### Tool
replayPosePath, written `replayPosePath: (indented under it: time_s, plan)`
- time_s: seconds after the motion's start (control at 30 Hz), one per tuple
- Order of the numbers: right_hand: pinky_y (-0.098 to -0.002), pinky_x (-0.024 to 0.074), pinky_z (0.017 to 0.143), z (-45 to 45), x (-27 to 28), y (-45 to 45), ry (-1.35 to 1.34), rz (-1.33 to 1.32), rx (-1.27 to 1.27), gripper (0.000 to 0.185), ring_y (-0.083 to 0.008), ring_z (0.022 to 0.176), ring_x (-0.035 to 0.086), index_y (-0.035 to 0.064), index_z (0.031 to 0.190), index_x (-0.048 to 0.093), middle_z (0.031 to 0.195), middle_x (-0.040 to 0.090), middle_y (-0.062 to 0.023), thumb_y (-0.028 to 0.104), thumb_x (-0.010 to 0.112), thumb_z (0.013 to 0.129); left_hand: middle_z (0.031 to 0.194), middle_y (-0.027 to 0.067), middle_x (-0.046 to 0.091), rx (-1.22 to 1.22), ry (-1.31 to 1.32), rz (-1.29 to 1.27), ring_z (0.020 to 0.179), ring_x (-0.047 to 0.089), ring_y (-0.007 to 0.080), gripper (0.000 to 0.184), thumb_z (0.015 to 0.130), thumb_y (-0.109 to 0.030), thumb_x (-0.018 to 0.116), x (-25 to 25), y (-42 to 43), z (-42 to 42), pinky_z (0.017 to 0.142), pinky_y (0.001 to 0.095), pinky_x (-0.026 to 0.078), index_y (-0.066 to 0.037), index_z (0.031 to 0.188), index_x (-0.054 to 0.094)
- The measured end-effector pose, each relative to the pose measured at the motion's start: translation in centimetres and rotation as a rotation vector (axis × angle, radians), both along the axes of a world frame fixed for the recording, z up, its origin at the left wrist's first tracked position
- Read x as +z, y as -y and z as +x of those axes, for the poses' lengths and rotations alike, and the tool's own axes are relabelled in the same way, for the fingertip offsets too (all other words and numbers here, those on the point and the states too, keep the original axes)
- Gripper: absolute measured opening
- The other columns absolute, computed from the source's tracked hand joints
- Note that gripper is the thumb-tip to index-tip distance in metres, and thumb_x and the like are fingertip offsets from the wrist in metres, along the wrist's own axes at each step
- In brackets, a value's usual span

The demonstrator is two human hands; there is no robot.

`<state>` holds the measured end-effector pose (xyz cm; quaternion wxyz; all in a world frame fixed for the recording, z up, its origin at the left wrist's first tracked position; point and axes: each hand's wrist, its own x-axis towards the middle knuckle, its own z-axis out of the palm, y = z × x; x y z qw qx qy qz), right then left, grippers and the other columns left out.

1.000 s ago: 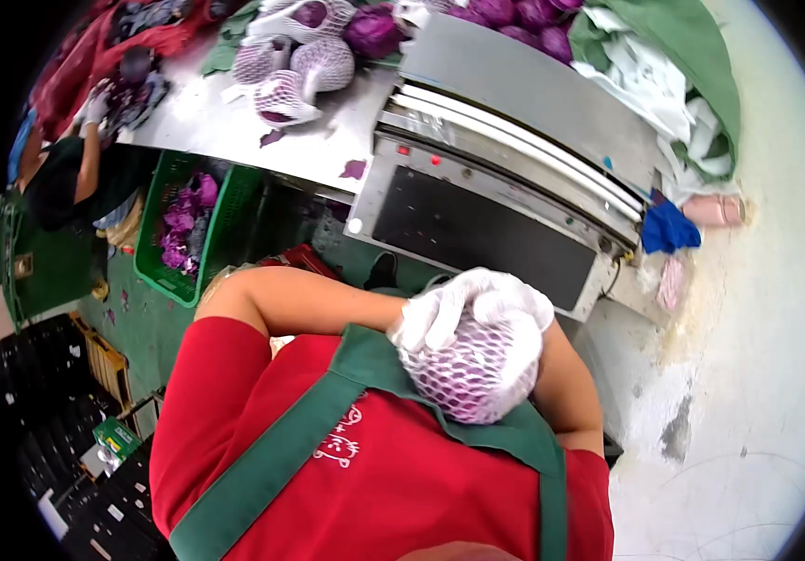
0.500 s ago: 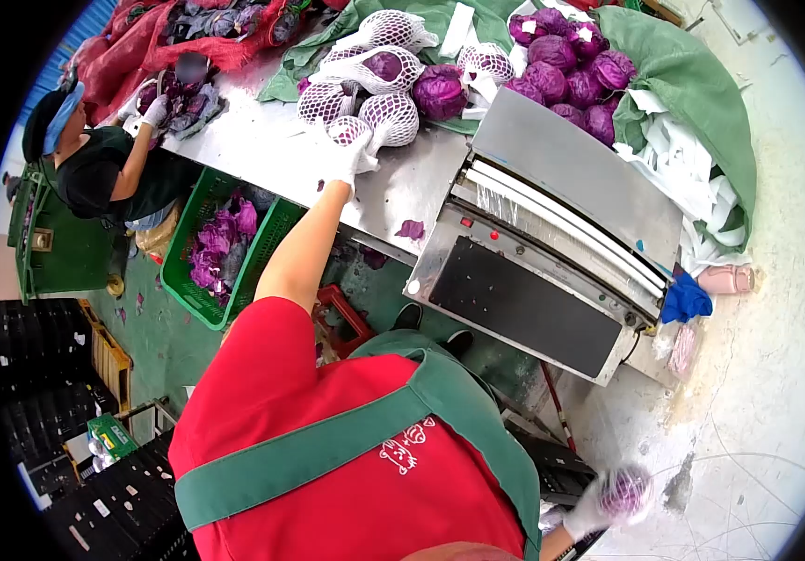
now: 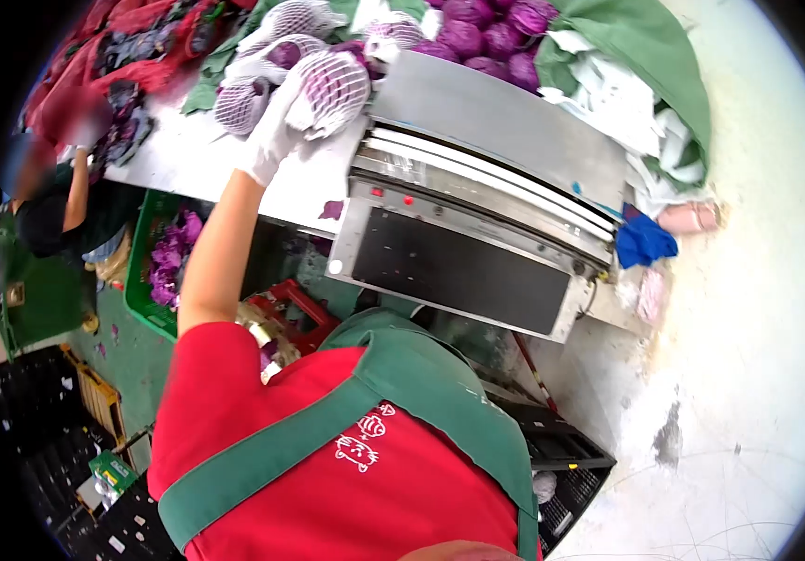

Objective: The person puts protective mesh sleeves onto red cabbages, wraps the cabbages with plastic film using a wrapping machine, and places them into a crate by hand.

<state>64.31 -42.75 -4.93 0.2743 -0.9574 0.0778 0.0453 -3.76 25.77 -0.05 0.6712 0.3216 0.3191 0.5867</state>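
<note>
My left hand, in a white glove, reaches forward to the metal table and is closed on a red cabbage in a white foam net. Its fingertips are partly hidden against the net. More netted cabbages lie beside it to the left and behind. My right hand is out of view. Low on the right, a black crate shows past my apron, with a pale netted item inside it.
A wrapping machine stands right of my left hand. Bare red cabbages are heaped behind it. A green crate of purple leaves sits below the table's left end. A co-worker is at the far left.
The view has shifted right and down. My left hand now holds a netted cabbage raised toward me. My right hand, which held a netted cabbage at lower right, has left view.
</note>
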Motion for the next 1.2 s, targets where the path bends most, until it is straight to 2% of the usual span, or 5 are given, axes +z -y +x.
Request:
replayPosePath:
  time_s: [0.27, 0.47, 0.67, 0.93, 1.2]
  plan:
    - [-0.0425, 0.046, 0.101, 12.9, 0.7, 8.5, 0.159, -0.529, -0.112, 0.046, -0.0336, 0.114, 0.059, -0.0063, 0.127, 0.053, 0.13, 0.057, -0.0206, 0.026, 0.059, 0.094, 0.126, 0.0145, 0.054, -0.335, -1.385, 0.985, 0.118, 0.052, 0.0325, 0.068, 0.065, -0.021, 0.079, 8.7, -5.1, 20.9, 0.102, 0.0402, 0.044, -0.015, 0.128, 0.055]
    - [-0.0347, 0.0405, 0.102, 2.0, 15.2, -31.4, 0.419, 0.368, 0.811, 0.032, -0.0252, 0.112, 0.056, -0.0069, 0.123, 0.057, 0.119, 0.062, -0.0166, 0.003, 0.051, 0.093, 0.155, 0.0154, 0.03, -0.432, -1.517, 1.357, 0.141, 0.028, 0.0426, 0.058, 0.074, -0.014, 0.071, 9.3, -5.1, 26.6, 0.114, 0.0591, 0.021, -0.024, 0.129, 0.057]
    - [-0.0362, 0.046, 0.073, -8.9, 15.9, -56.3, 1.03, -0.003, 2.16, 0.049, -0.0253, 0.09, 0.055, 0.0126, 0.126, 0.059, 0.104, 0.059, -0.0082, 0.009, 0.063, 0.078, 0.095, 0.004, 0.06, -0.05, -1.824, 1.542, 0.09, 0.06, 0.0244, 0.033, 0.083, -0.022, 0.063, 9.4, 0.2, 17.1, 0.08, 0.0371, 0.05, -0.014, 0.116, 0.063]
    - [-0.0384, 0.0496, 0.062, -14.4, 13.2, -67.4, 0.968, -0.486, 2.785, 0.021, -0.0241, 0.078, 0.064, 0.0194, 0.1, 0.06, 0.096, 0.061, -0.0069, 0.015, 0.062, 0.079, 0.087, 0.0032, 0.053, -0.353, -1.86, 1.809, 0.072, 0.058, 0.0183, 0.034, 0.088, -0.022, 0.057, 3.2, -0.9, 12.2, 0.058, 0.0314, 0.049, -0.025, 0.121, 0.059]
    - [-0.0383, 0.053, 0.07, -11.8, 11.0, -65.2, 0.549, -0.215, 2.637, 0.011, -0.0249, 0.086, 0.065, 0.0085, 0.09, 0.06, 0.095, 0.062, -0.0108, 0.01, 0.057, 0.08, 0.128, 0.0098, 0.059, -0.464, -1.045, 0.457, 0.075, 0.062, 0.0136, 0.011, 0.09, -0.001, 0.055, 2.9, 1.2, 11.5, 0.066, 0.0267, 0.052, -0.007, 0.097, 0.062]
